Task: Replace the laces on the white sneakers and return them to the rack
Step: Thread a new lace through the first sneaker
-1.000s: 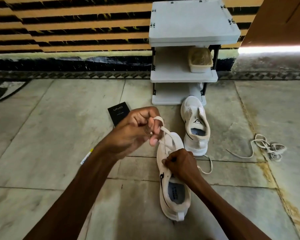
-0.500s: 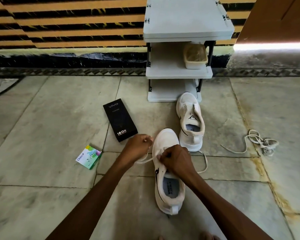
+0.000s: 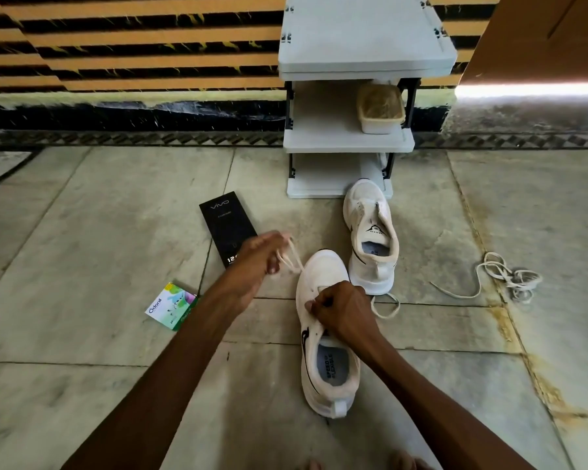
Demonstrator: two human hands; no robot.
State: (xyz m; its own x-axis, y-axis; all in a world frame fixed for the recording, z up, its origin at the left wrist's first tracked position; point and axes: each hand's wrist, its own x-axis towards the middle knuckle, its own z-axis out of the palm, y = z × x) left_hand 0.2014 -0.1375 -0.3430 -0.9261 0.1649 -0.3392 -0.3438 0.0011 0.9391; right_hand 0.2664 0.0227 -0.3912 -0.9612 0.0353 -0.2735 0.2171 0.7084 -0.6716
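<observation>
A white sneaker [image 3: 323, 378] with a black swoosh lies on the floor in front of me, toe pointing away. My right hand [image 3: 345, 313] is clenched over its eyelet area, pinching the shoe or lace there. My left hand [image 3: 258, 254] is closed on a cream lace [image 3: 291, 257] that runs taut from the shoe's toe end up and to the left. The lace's other end [image 3: 386, 305] loops on the floor right of the shoe. The second white sneaker [image 3: 370, 237] stands unlaced just behind, its toe at the grey shoe rack [image 3: 348, 144].
A loose bundle of lace [image 3: 503, 278] lies on the floor at the right. A black phone box [image 3: 224, 225] and a small green packet [image 3: 172, 305] lie to the left. A beige container [image 3: 381, 108] sits on the rack's middle shelf. A striped wall is behind.
My left hand dropped from above the shoe to beside it, then drew the lace out up and to the left. My right hand stayed on the eyelets.
</observation>
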